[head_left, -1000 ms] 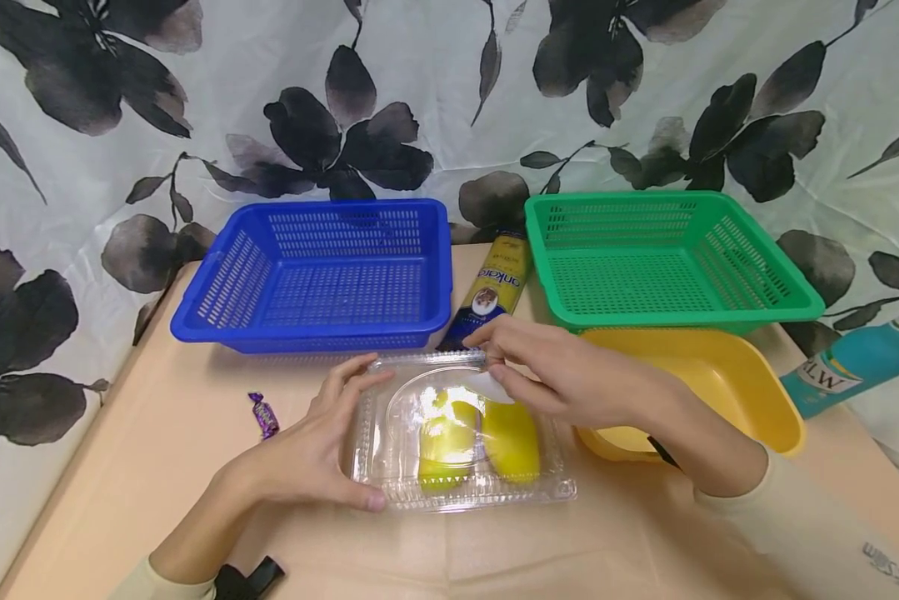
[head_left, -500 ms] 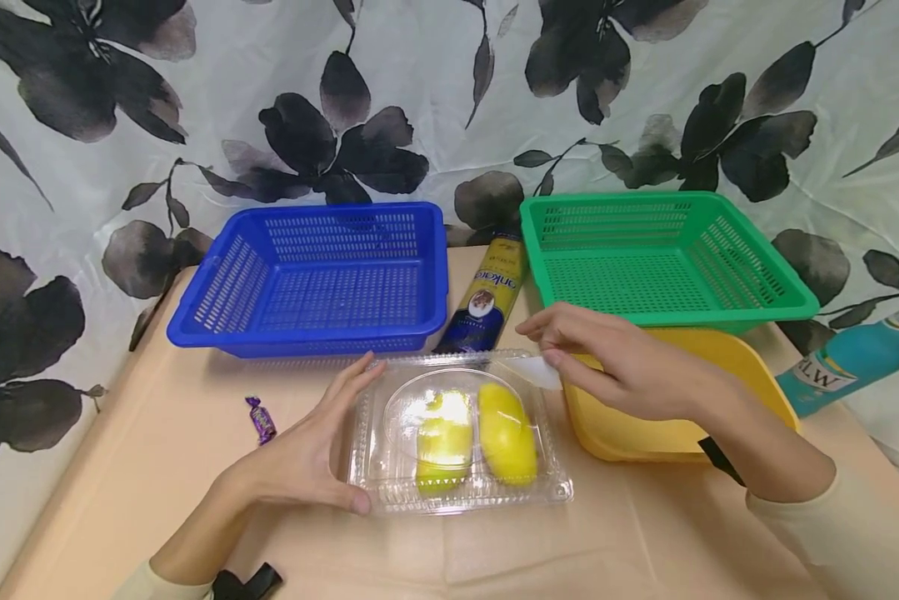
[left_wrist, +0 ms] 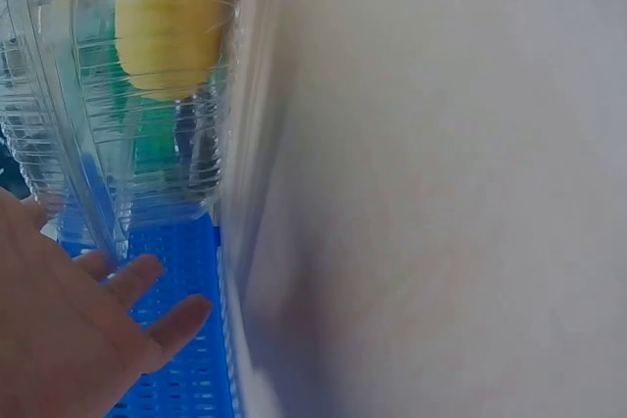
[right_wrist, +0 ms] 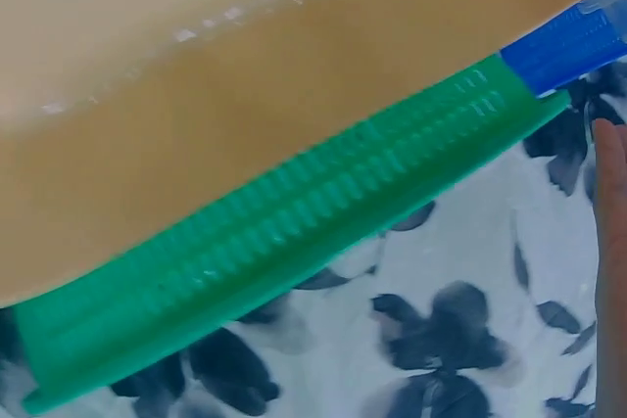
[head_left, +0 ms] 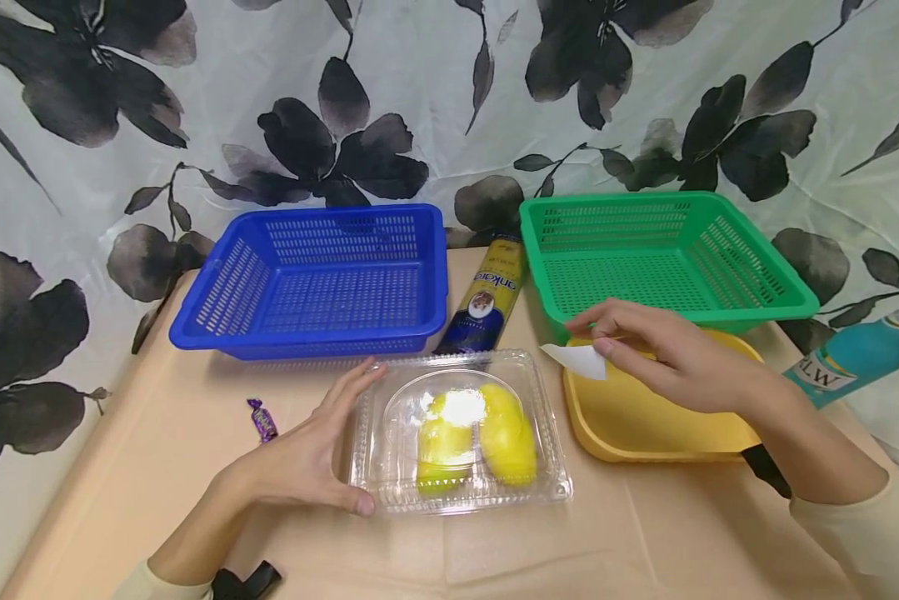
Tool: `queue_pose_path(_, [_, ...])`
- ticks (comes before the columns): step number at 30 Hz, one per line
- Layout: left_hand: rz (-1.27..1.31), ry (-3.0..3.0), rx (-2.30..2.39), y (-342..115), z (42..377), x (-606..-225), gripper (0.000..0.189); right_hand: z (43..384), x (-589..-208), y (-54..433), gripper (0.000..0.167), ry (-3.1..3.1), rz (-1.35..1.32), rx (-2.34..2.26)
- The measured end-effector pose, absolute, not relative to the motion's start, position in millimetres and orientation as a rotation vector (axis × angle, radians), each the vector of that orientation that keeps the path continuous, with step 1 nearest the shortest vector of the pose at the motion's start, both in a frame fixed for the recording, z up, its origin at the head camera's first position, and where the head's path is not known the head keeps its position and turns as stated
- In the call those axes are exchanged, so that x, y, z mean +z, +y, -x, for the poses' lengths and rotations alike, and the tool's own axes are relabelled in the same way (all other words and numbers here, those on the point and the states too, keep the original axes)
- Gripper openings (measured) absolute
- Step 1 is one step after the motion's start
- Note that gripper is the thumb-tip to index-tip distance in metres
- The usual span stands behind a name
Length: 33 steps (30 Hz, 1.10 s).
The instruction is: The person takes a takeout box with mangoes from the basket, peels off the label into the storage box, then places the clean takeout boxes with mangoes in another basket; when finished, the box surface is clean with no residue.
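Note:
A clear plastic clamshell container [head_left: 397, 433] lies on the table with two smooth yellow rounded objects [head_left: 507, 437] inside, shaped like mangoes; glare covers part of the lid. My left hand [head_left: 299, 458] rests against its left side, thumb by the front corner and fingers spread toward the back corner. In the left wrist view those fingers [left_wrist: 137, 281] are extended by the container's ribbed wall [left_wrist: 147, 163]. My right hand [head_left: 659, 358] pinches a small white paper piece [head_left: 580, 361] over the left rim of the yellow tub [head_left: 644, 457]. The right wrist view shows only a sliver of that hand.
At the back stand a blue basket [head_left: 329, 342] and a green basket [head_left: 674, 317], with a blue-and-yellow packet [head_left: 486, 300] between them. A purple wrapped candy [head_left: 262, 421] lies left of my left hand. A turquoise bottle [head_left: 854, 358] leans at far right.
My right hand has moved right, from over the container's lid to over the yellow tub, drawing the white paper piece off the lid. The left hand and container stay nearly still.

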State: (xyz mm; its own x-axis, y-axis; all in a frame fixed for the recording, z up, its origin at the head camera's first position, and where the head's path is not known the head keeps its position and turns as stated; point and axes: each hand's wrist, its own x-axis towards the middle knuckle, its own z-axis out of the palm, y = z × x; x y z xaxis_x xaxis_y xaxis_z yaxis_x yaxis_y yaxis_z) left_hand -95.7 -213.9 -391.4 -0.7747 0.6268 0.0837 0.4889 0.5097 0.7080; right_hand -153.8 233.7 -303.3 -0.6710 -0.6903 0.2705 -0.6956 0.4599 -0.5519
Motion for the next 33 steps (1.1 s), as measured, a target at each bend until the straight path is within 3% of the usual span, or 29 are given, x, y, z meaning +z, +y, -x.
queue_pose_path(13, [-0.932, 2.549, 1.099, -213.2, 95.6, -390.1, 0.140, 153.3, -309.6, 282.9, 0.033, -2.750, -1.085, 1.121])
queue_pose_path(33, [-0.900, 2.538, 1.086, -213.5, 95.9, -390.8, 0.138, 167.3, -335.8, 339.7, 0.024, -2.889, -1.004, 1.139])
